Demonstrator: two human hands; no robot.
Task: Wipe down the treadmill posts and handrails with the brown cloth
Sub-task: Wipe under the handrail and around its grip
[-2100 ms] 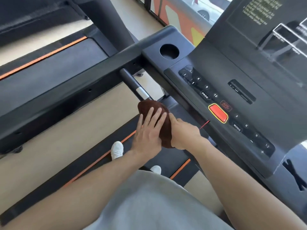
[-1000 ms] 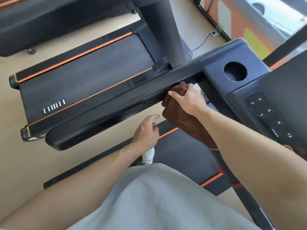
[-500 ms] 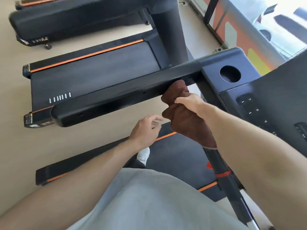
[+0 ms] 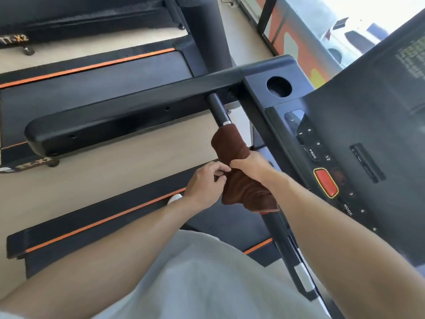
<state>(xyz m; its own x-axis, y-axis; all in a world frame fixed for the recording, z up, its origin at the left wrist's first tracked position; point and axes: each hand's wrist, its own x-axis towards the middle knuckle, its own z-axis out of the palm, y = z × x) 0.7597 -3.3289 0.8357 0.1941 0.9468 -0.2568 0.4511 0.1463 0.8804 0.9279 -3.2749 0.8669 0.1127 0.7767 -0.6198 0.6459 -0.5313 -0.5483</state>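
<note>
A brown cloth (image 4: 241, 173) is wrapped around a black grip bar (image 4: 218, 109) that slants from the side handrail (image 4: 119, 116) down toward the viewer, just left of the console (image 4: 345, 146). The cloth's long axis follows the bar. The right hand (image 4: 250, 166) grips the cloth around the bar. The left hand (image 4: 203, 183) pinches the cloth's left edge with curled fingers. Open floor (image 4: 115, 171) lies left of the bar, under the handrail; the console edge crowds the right.
</note>
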